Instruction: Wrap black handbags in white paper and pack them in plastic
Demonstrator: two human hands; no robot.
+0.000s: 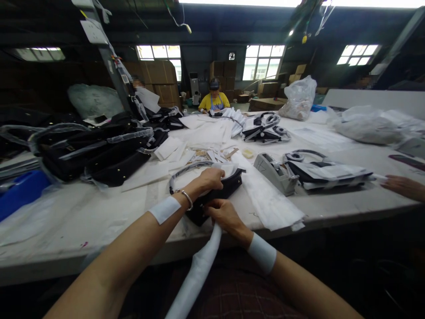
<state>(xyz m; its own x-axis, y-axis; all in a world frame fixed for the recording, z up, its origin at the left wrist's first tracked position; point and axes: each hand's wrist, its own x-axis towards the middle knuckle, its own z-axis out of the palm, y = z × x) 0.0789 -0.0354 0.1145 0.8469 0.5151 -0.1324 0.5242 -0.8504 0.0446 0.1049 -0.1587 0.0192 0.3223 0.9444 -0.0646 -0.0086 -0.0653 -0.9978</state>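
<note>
A black handbag (198, 213) with small metal studs lies at the table's front edge, its arched handle (186, 169) in clear wrap. My left hand (210, 179) is curled over its upper side, beside white paper at the opening. Lower down, my right hand (226, 215) pinches at the bag's near end; the exact spot is hidden by the fingers. From under that hand a long strap wrapped in white (199, 270) hangs over the edge toward my lap.
Black bags (99, 155) are piled left, near a blue bin (23, 190). A tape dispenser (275, 173), white sheets (268, 199) and another wrapped bag (328, 173) lie right. A co-worker's hand (405, 186) is at the right edge; a person in yellow (214, 101) sits opposite.
</note>
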